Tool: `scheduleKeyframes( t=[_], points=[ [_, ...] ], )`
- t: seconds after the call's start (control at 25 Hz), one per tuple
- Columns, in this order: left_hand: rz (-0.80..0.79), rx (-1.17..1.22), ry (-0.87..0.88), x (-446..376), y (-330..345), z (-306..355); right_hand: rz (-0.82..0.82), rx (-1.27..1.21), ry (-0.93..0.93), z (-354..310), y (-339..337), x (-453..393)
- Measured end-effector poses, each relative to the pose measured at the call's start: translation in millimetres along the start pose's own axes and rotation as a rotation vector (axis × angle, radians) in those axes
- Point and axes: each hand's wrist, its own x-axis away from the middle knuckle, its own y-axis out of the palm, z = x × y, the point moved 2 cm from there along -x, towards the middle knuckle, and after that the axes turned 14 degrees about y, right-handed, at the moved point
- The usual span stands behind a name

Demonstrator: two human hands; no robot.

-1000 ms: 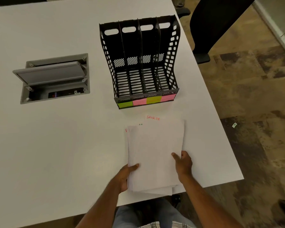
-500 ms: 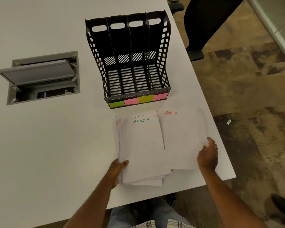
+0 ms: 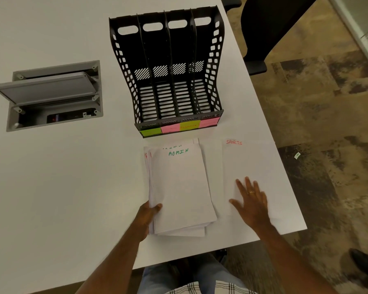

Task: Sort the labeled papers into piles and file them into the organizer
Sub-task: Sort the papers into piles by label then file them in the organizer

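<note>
While the left hand (image 3: 146, 217) grips the near left edge of the paper stack (image 3: 180, 194), thumb curled over the top sheet and fingers tucked under, the right hand (image 3: 251, 201) lies flat and open, fingers spread, on a single sheet (image 3: 250, 164) marked "SPORTS" in red. That sheet lies on the white table (image 3: 62, 187) close to its right edge, near the front right corner, just beside the stack with a narrow strip of bare table between them. The stack's top sheet reads "ADMIN" in green; the edges of lower sheets fan out at its far and left sides, with bits of red lettering showing at the left. A ring sits on one finger of the right hand.

Beyond both, toward the far edge of the table, stands the black organizer (image 3: 168, 68), its four upright slots holding nothing. Coloured sticky labels (image 3: 180, 127) run along its front lip: green, pink, yellow, pink; their writing is too small to read surely. Toward the left edge of the table, a grey cable box (image 3: 51, 96) is set into the surface with its lid tilted open.
</note>
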Motion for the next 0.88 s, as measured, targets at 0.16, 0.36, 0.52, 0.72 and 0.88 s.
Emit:
scheduleKeyframes(
  t=[0.16,0.36,0.52,0.72,0.88],
  points=[
    [-0.023,0.051,-0.009,2.5,-8.8,0.9,0.07,-0.123,0.01,-6.4,-20.7,-4.4],
    [-0.052,0.15,-0.047,8.9,-22.7,5.3,-0.114,-0.75,0.143,-99.1,-17.7,28.1],
    [-0.062,0.168,-0.035,10.1,-42.5,13.4,-0.415,-0.973,0.344,-153.3,3.3,40.2],
    [-0.098,0.204,-0.035,14.6,-71.7,14.2,-0.24,-0.913,0.323,-175.5,7.3,48.4],
    [-0.048,0.245,-0.032,18.2,-99.0,7.3,-0.241,-0.878,0.245,-188.6,14.2,62.0]
  ],
)
